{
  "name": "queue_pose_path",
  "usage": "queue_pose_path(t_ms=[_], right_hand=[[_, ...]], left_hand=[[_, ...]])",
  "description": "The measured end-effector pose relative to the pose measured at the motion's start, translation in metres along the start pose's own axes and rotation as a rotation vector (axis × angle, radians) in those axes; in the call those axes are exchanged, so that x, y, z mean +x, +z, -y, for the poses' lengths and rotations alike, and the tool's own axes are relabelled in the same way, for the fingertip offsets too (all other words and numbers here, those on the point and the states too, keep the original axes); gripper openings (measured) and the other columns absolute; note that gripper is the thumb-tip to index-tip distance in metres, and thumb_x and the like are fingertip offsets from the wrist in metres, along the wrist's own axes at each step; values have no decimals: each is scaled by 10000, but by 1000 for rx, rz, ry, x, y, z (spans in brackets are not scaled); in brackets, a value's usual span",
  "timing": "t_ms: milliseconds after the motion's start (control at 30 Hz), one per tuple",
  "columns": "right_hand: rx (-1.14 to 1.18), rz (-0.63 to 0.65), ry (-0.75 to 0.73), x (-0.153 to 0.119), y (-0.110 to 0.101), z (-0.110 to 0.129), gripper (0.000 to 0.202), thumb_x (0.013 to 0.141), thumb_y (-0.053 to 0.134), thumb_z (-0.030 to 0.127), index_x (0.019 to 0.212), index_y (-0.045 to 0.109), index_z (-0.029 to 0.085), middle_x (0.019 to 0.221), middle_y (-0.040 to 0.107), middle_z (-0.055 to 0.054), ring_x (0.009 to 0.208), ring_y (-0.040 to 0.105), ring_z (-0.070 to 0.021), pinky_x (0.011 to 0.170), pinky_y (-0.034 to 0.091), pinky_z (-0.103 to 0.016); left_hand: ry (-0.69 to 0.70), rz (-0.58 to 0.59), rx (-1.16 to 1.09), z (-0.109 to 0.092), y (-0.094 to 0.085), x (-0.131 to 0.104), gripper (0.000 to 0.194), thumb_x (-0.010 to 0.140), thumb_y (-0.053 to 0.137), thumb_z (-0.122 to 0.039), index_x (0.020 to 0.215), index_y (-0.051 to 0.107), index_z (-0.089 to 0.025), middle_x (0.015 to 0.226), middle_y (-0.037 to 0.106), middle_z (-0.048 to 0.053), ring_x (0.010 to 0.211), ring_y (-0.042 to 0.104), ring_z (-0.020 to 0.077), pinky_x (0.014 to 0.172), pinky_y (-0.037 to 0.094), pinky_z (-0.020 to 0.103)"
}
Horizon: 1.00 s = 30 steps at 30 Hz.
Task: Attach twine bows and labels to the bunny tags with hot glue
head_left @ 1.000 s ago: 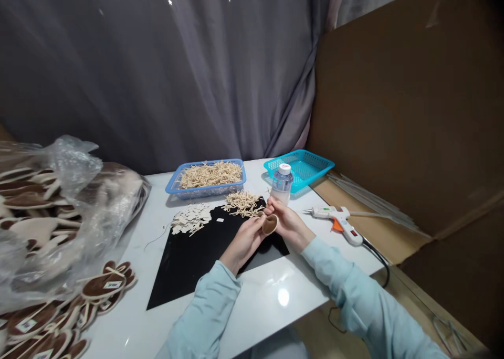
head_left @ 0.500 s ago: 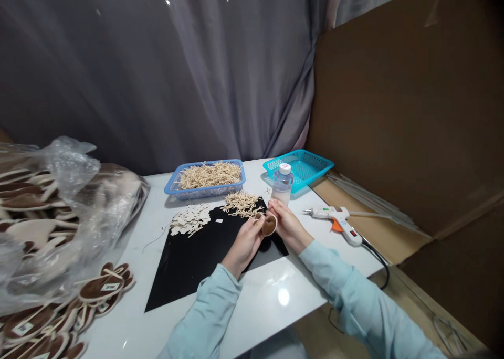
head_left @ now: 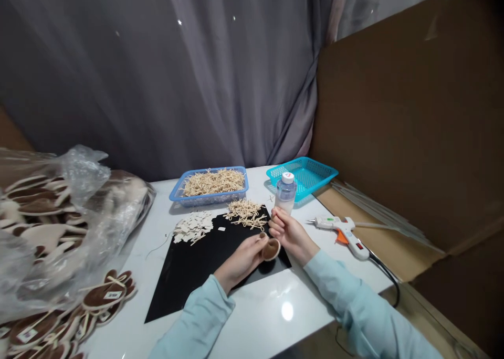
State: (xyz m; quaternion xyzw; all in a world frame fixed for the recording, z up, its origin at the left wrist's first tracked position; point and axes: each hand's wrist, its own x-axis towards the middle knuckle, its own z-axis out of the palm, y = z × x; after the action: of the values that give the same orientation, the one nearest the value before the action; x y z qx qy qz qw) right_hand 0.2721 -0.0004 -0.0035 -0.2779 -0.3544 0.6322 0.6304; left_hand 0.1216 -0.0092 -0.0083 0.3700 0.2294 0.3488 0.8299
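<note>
My left hand pinches a small brown piece with a cream edge, held above the black mat. Just right of that piece is my right hand, its fingers curled and pressed together near the bottle; whatever they hold, if anything, is too small to make out. A clear bottle with a white cap stands behind my right hand. Cream cord loops and white tags lie in piles at the mat's back edge.
Behind are a blue basket of cords and a turquoise basket. A glue gun lies at right. Plastic bags of brown pieces and tagged pieces fill the left. Cardboard walls the right.
My right hand has parted from the brown piece, which stays in my left hand. The whole view has shifted slightly, so the table appears lower.
</note>
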Motion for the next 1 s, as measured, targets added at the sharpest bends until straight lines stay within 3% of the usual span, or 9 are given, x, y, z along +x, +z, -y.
queue_pose_path(t_ms=[133,233,367,467,567,700,833,1000], right_hand=[[-132,53,-10,-1,-2,5,343,765,711,499,724,531,210,469,251,119,422,212,-78,454,277,-214],[-274,80,-69,-1,-3,10,377,790,668,559,715,551,209,469,364,85,457,367,-106,520,341,-247],[-493,71,-203,-4,-4,13,351,871,588,535,740,591,209,647,571,8,676,544,-169,706,412,-292],[-630,38,-297,-7,-6,13,291,904,568,472,774,622,217,755,594,-3,775,549,-187,748,394,-285],[-721,18,-351,-9,-8,13,248,922,555,423,791,632,226,749,594,-1,749,539,-188,724,378,-280],[-844,-4,-406,-9,-5,13,231,927,541,419,851,663,238,769,628,-10,724,560,-195,698,397,-283],[-634,-77,-297,-6,3,9,287,873,589,512,849,662,236,864,692,-53,820,619,-232,763,456,-329],[-197,-109,-94,-1,10,3,351,724,736,557,769,654,218,787,678,-55,774,622,-220,765,476,-354]], left_hand=[[-17,10,24,-12,-7,-2,176,717,816,-237,755,713,-100,742,683,57,724,624,132,758,461,264],[44,-23,33,-22,-11,4,188,709,817,-271,769,724,-119,788,705,63,782,640,149,815,465,273],[158,-54,82,-25,-6,14,259,732,785,-351,865,722,-137,921,720,97,928,648,210,912,448,329],[263,-120,153,-20,-2,21,314,739,766,-410,915,701,-159,918,711,79,896,642,213,850,453,328],[349,-200,235,-16,-1,25,313,743,754,-424,913,684,-172,830,689,44,764,612,185,736,441,297],[438,-263,312,-12,0,26,253,744,756,-371,906,691,-188,936,669,71,901,595,228,828,423,310],[505,-324,368,-4,1,26,196,762,735,-353,895,694,-214,1030,615,70,1048,537,249,941,371,312],[449,-281,423,4,-3,28,258,801,675,-447,899,664,-208,896,637,61,870,573,234,820,419,328]])
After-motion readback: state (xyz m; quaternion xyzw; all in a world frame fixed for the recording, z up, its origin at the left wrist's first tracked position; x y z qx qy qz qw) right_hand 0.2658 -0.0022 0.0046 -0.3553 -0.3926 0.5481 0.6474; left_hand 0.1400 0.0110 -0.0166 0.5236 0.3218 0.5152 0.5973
